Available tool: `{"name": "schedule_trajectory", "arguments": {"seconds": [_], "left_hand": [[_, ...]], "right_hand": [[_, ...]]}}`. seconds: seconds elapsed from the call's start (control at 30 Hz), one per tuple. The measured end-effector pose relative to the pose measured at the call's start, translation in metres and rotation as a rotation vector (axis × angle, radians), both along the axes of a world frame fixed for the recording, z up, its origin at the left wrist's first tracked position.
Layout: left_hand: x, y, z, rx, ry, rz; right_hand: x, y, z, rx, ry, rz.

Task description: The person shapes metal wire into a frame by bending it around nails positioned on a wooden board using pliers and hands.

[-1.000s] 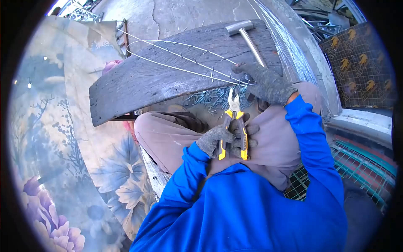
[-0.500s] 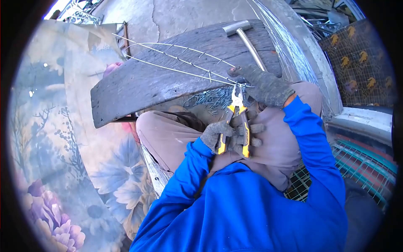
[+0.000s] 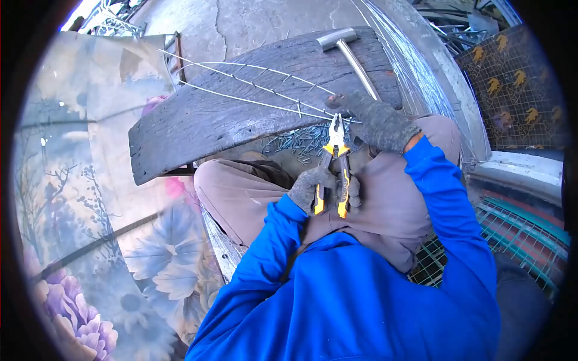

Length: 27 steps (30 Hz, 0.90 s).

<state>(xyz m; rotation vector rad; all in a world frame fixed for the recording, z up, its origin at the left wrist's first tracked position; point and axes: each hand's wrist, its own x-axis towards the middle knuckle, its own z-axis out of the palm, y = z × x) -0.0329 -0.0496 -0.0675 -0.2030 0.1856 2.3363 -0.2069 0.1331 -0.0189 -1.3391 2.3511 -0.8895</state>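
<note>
In a grey work glove, my left hand [image 3: 313,188] is closed around the yellow-and-black handles of a pair of pliers [image 3: 336,144]. The pliers point away from me, their jaws at the near end of a welded wire frame [image 3: 265,91]. Thin curved rods joined by short cross pieces make up this frame, which lies over a dark wooden plank [image 3: 217,117]. Also gloved, my right hand [image 3: 385,123] grips the rods' gathered end just right of the jaws. Its fingers partly cover that end.
A metal hammer [image 3: 355,60] rests on the plank's right part. Many short metal pins [image 3: 301,141] lie beneath the near edge. Long wires [image 3: 409,60] run along the right, a green wire grid [image 3: 518,234] sits lower right, and a flowered sheet [image 3: 108,180] hangs or lies at left.
The fingers of my left hand have drawn in and the pliers' handles have come closer together. The pliers have shifted slightly left and up. My right hand stays at the wire frame's end.
</note>
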Motion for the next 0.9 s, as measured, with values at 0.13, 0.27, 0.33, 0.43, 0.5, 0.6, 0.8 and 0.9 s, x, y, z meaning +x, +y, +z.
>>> {"name": "schedule_trajectory", "arguments": {"seconds": [0.13,0.27,0.33,0.43,0.5,0.6,0.8,0.9], "left_hand": [[0.005,0.016,0.013,-0.067,-0.092,0.080],[0.007,0.018,0.012,0.081,-0.102,0.091],[0.009,0.018,0.014,0.030,-0.048,0.114],[0.009,0.016,0.016,0.016,-0.032,0.126],[0.008,0.016,0.016,0.029,-0.045,0.133],[0.009,0.015,0.019,0.050,-0.012,0.143],[0.009,0.014,0.022,-0.017,-0.130,0.129],[0.008,0.014,0.020,0.055,-0.099,0.107]], "right_hand": [[-0.004,-0.003,0.014,0.012,-0.257,-0.093],[-0.008,-0.007,0.029,0.019,-0.473,-0.291],[-0.010,-0.003,0.007,-0.001,-0.242,-0.297],[-0.010,-0.002,0.004,-0.022,0.108,-0.305],[-0.010,-0.002,0.013,-0.022,0.226,-0.304],[-0.012,-0.003,0.034,-0.043,0.287,-0.287],[-0.008,0.004,0.042,-0.190,-0.376,-0.477],[0.000,0.011,0.061,-0.054,-0.205,-0.446]]}}
